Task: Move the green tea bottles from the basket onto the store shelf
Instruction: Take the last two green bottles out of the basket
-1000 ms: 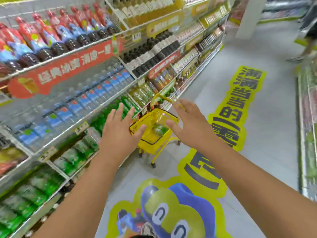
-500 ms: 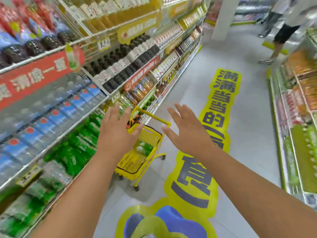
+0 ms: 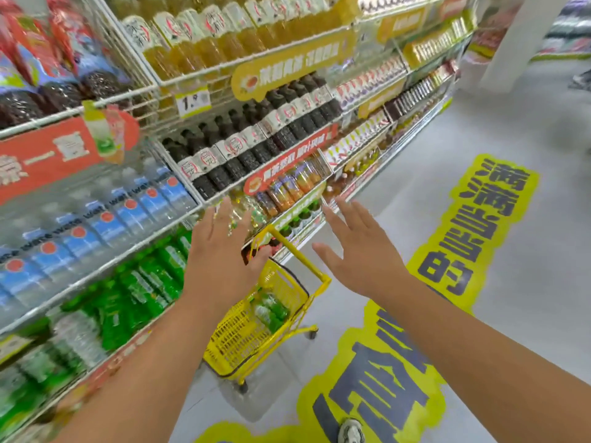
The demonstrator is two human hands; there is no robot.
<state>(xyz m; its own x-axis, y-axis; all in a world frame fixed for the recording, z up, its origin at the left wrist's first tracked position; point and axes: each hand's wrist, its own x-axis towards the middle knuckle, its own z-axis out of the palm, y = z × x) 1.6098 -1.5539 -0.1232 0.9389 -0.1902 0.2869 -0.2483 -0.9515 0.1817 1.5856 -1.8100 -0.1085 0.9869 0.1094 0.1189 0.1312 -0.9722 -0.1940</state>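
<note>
Head view: stocked store shelf [image 3: 179, 206] runs along the left; the yellow basket [image 3: 256, 334] stands on the floor beside it. Green tea bottles [image 3: 270, 310] lie inside, long axis unclear. Left hand [image 3: 220, 251] and right hand [image 3: 361, 251] hover above, fingers spread, holding nothing.

One head-worn view looks forward and down along the aisle, close over both outstretched arms, shelves at left.
</note>
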